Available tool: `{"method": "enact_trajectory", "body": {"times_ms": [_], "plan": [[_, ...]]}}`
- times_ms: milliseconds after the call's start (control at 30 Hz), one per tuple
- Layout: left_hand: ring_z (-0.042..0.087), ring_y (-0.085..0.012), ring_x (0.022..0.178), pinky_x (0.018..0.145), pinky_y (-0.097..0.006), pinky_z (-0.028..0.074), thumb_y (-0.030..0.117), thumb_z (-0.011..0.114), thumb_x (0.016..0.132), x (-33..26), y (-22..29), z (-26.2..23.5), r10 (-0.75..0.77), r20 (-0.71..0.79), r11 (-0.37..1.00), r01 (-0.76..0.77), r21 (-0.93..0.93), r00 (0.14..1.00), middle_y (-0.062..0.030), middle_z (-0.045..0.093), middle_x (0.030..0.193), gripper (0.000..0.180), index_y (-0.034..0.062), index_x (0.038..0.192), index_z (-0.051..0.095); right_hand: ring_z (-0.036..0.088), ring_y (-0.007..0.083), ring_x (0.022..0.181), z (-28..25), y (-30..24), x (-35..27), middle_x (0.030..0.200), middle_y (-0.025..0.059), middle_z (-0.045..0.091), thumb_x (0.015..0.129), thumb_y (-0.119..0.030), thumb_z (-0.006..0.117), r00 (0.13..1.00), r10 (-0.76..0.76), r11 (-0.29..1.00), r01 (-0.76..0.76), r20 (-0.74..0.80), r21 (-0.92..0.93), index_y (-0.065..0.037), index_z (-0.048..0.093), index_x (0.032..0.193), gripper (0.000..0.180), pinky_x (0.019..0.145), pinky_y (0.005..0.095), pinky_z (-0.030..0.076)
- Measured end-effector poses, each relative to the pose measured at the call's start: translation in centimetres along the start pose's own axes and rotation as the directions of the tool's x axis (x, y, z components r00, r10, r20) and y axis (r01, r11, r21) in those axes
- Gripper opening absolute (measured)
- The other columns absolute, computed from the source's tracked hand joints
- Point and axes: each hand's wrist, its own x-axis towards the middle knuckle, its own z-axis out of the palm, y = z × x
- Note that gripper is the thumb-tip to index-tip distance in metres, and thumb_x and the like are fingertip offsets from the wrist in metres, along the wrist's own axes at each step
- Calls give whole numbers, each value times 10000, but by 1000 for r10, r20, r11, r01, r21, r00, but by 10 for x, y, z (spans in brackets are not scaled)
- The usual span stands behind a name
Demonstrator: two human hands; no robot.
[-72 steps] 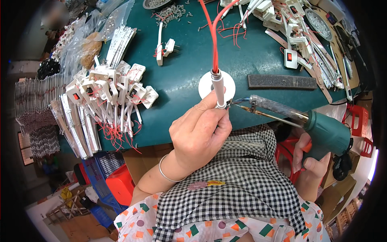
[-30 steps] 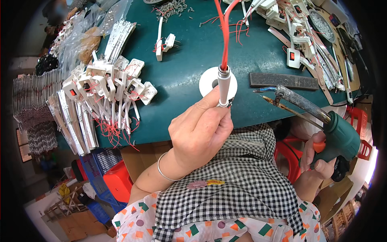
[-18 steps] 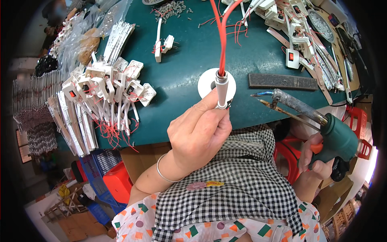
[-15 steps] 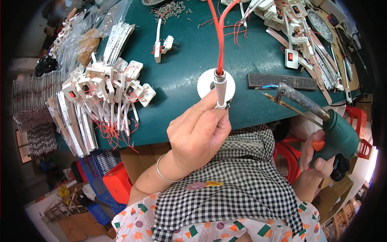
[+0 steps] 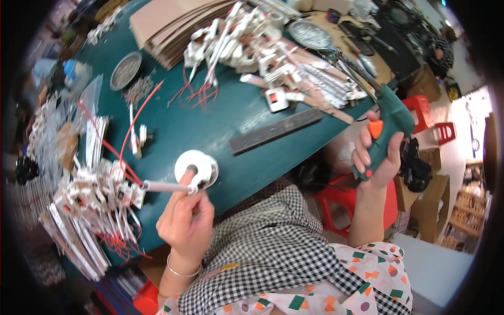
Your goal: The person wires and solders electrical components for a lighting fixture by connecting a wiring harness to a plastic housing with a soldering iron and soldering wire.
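Observation:
My left hand (image 5: pixel 185 220) is closed on a white tube assembly (image 5: pixel 168 186), a thin tube with a round white disc beside my fingers. Two red wires (image 5: pixel 142 107) run out of the tube's far end toward the upper left. My right hand (image 5: pixel 377 160) grips a green soldering gun (image 5: pixel 392 116) with an orange trigger, raised at the right. Its metal barrel points up and to the left, apart from the tube. A finger rests by the trigger.
A dark flat bar (image 5: pixel 275 132) lies on the green table (image 5: pixel 210 126). White switch assemblies with red wires are heaped at the far middle (image 5: pixel 247 47) and left (image 5: pixel 94 191). Beyond are a cardboard stack (image 5: pixel 178 23), a dish of screws (image 5: pixel 126 71) and a red stool (image 5: pixel 336 202).
The view has swung to the right. The tube has tipped from pointing away to pointing left, its wires swinging with it. The soldering gun has risen and moved away from the tube.

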Motion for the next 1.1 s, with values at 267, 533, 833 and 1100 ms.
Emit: {"method": "enact_trajectory", "body": {"times_ms": [267, 533, 833, 1100], "plan": [[665, -180, 610, 531, -238, 517, -116, 713, 716, -1, -3, -1, 108, -55, 994, -107, 29, 993, -234, 707, 1040, 192, -17, 822, 587, 539, 156, 692, -43, -33, 60, 1053, 113, 589, 984, -547, 450, 957, -140, 968, 78, -254, -239, 49, 490, 1284, 669, 467, 239, 459], [718, -283, 759, 627, -305, 573, -69, 719, 720, 4, 0, 1, 54, -36, 998, -54, -14, 998, -198, 707, 1056, 159, 2, 836, 637, 660, 195, 839, -115, -46, 155, 965, 128, 666, 971, -428, 558, 924, 65, 913, -208, -378, -351, 43, 578, 1175, 513, 762, 296, 548], [723, -305, 818, 646, -316, 583, -68, 724, 748, 4, -10, -3, 90, -36, 996, -91, -17, 995, -236, 700, 1025, 156, -21, 860, 624, 538, 281, 1239, -123, -21, 154, 1339, 233, 532, 911, -207, 677, 885, -235, 641, -171, -403, -749, 122, 480, 1311, 555, 1065, 358, 400], [721, -249, 879, 727, -286, 560, -66, 738, 750, 9, 20, -19, -60, 43, 979, 67, -194, 997, -274, 683, 1088, 120, -47, 848, 671, 637, 147, 942, 77, 61, 13, 1111, 66, 666, 884, -92, 652, 892, 286, 532, 157, 351, -832, -14, 600, 1266, 393, 804, 283, 513]]}}
